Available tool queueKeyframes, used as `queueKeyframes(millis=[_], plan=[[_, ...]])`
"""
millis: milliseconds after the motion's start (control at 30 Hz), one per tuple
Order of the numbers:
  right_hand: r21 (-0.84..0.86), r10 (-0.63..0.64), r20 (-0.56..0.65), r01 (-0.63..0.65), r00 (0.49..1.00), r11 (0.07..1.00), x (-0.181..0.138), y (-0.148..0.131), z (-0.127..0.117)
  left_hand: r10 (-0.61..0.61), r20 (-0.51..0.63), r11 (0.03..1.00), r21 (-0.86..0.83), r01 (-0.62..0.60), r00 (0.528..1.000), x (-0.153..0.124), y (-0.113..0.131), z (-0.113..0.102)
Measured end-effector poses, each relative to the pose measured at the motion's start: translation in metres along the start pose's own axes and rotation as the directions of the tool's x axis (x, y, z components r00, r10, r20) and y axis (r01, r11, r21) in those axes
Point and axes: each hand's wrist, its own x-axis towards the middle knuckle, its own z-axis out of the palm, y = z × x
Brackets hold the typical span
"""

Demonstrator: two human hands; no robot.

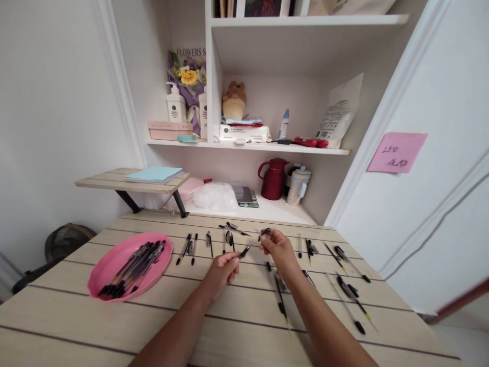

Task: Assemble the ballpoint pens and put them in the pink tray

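Note:
Over the middle of the table my left hand [223, 270] is closed, pinching a dark pen part [244, 252] that points up to the right. My right hand [279, 248], a little higher, pinches another small black pen part [264, 234], which looks like a cap. The two pieces are close but apart. Loose pen parts lie around: clear barrels [344, 299], black refills with yellow ends [280, 298] and black caps [346, 286]. Some parts are partly hidden under my right forearm. To the left, a pink tray [93, 278] holds a pile of pens [133, 267].
A small raised stand [103, 178] with blue paper [155, 174] is at the back left. Behind the table stand a red jug [273, 179], a pale cup [298, 186] and a plastic bag [216, 197]. A white shelf [305, 148] overhangs them.

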Motion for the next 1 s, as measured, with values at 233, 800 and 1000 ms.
queueKeyframes(millis=[233, 800, 1000], plan=[[0.222, -0.048, -0.015, 0.051, 0.999, 0.974, -0.007, -0.014, 0.008, -0.001, -0.003, 1.0, -0.001, 0.001, 1.0, 0.0, 0.001, 0.001], [0.073, 0.059, 0.186, -0.074, 0.981, 0.995, -0.019, 0.004, 0.028, -0.012, 0.009, 1.0, -0.012, 0.013, 1.0, -0.002, 0.001, 0.0], [0.058, 0.065, 0.186, -0.077, 0.98, 0.995, -0.019, 0.009, 0.03, 0.028, 0.029, 1.0, 0.001, -0.028, 0.999, -0.002, 0.002, 0.001]])
